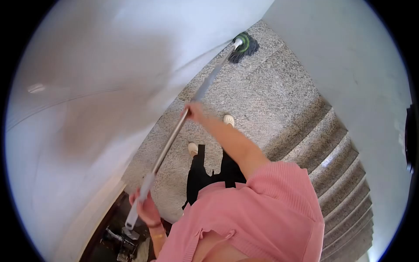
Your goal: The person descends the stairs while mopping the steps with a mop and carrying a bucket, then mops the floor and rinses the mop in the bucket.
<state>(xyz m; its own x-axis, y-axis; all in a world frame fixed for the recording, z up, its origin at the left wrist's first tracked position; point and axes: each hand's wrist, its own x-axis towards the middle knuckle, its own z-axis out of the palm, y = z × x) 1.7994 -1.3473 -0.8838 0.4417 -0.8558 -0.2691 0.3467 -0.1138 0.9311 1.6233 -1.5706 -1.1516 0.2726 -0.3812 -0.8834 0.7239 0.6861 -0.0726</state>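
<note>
A long-handled mop [168, 144] runs slantwise across the view. Its dark grey strands and green collar, the mop head [245, 47], rest on the speckled stone floor at the foot of the wall. My right hand [194, 112] is wrapped round the middle of the metal handle, arm stretched forward. Lower down, near the grey grip's end, my left hand [147, 208] closes round the handle, slightly blurred. The strands' lower side is hidden against the floor.
Stone steps [336, 174] descend on the right beside a pale wall [362, 65]. Another white wall [109, 87] borders the left. My shoes [228, 119] stand on the landing. Dark shelving with clutter [126, 240] sits at lower left.
</note>
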